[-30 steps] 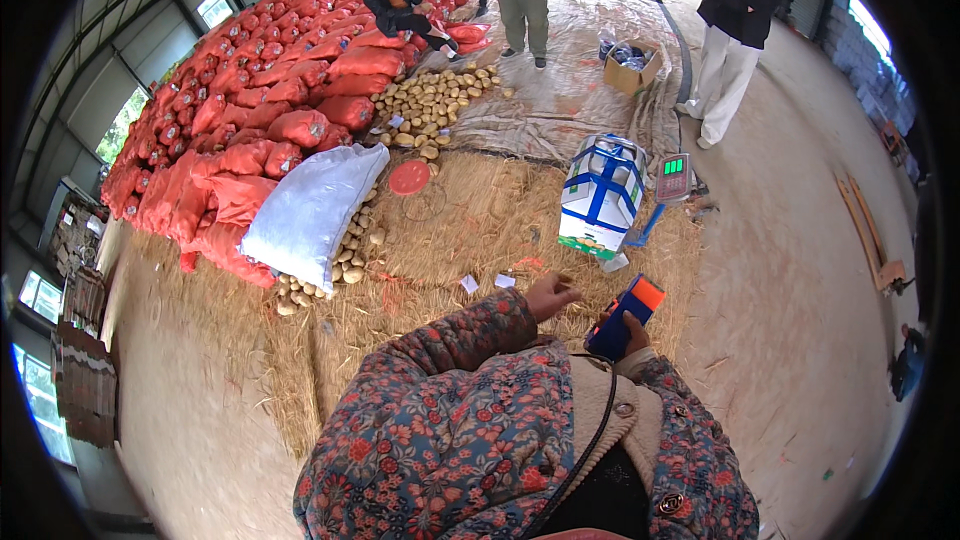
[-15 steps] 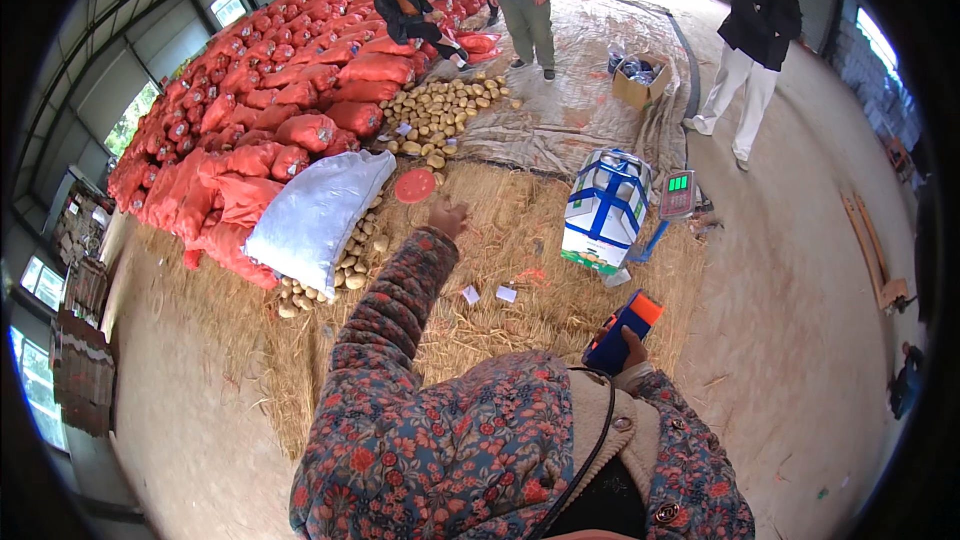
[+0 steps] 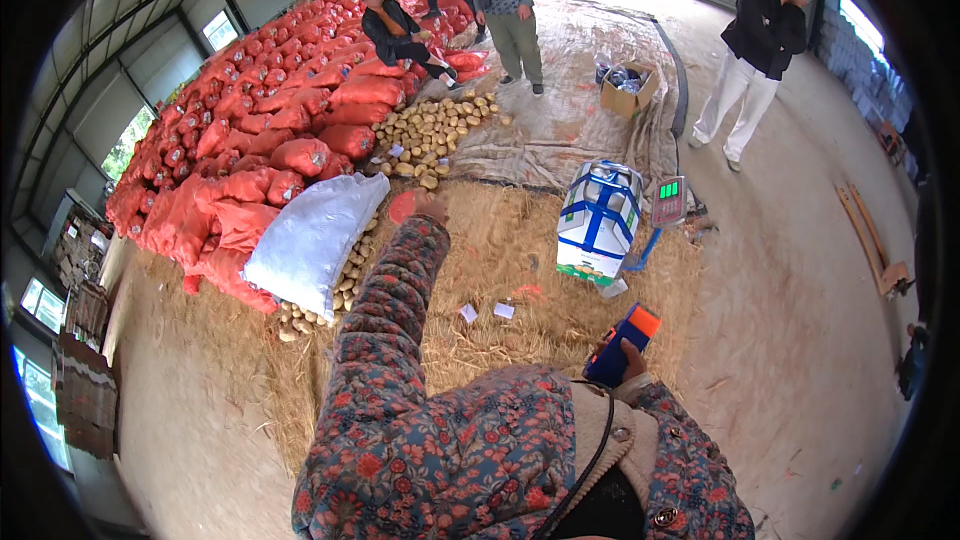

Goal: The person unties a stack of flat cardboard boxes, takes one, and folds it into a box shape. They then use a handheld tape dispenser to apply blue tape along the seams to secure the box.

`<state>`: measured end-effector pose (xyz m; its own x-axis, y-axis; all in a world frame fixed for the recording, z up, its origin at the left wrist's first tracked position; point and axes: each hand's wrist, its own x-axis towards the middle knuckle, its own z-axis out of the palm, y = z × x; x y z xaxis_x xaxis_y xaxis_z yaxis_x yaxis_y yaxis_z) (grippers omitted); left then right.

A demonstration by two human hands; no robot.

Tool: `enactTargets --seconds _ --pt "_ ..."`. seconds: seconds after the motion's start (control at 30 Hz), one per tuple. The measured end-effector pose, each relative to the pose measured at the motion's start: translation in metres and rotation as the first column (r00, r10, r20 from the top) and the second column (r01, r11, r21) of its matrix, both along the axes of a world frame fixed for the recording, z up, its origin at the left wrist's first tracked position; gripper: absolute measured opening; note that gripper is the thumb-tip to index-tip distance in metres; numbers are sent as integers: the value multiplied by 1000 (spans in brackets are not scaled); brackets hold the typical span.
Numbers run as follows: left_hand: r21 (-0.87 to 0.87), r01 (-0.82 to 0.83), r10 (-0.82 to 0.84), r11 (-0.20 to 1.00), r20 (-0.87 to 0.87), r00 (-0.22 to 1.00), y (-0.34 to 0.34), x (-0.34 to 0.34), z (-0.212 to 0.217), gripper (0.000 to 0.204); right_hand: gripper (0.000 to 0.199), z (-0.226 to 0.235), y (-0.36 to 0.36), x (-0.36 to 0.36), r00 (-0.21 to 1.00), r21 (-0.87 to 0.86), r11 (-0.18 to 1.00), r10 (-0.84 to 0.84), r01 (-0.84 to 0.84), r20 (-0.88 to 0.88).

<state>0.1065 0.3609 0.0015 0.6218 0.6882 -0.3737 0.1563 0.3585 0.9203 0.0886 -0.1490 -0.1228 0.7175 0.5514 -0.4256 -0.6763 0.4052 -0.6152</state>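
Note:
My left arm, in a flowered sleeve, stretches out over the straw. My left hand (image 3: 432, 208) appears beside a flat red round thing (image 3: 402, 206); its fingers are too small and blurred to make out. Low on the right, my right hand (image 3: 634, 360) is closed round a blue, box-shaped thing with an orange end (image 3: 622, 345). Beyond that hand stands a white and green carton (image 3: 600, 225) bound with blue straps, next to a scale display (image 3: 669, 202) with lit green digits. Two small white cards (image 3: 504, 310) lie on the straw between my hands.
Red mesh sacks (image 3: 240, 130) fill the far left, with a white sack (image 3: 318, 240) in front. Loose potatoes (image 3: 430, 135) are heaped near them. Several people stand or sit beyond, one (image 3: 755, 55) at right. An open cardboard box (image 3: 628, 92) rests on the tarp.
My left hand has shifted slightly left and forward, closer in view to the red round thing. My right hand keeps its hold on the blue and orange thing. The view has tilted a little.

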Motion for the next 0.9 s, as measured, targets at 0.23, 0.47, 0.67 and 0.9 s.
enactTargets --seconds 0.23,0.47,0.67,0.9 --pt "299 69 -54 952 -59 997 -48 38 38 72 39 12 1 -3 1000 6 1000 -10 10 -9" --pt "396 154 -237 905 170 957 -81 45 92 73 36 19 3 -3 1000 49 999 -11 10 21" --pt "380 216 -329 900 264 907 -117 27 107 72 34 11 5 4 999 53 998 34 -33 -6" --pt "320 318 -368 893 111 923 -118 3 80 75 35 -1 11 10 999 57 998 26 -24 -25"
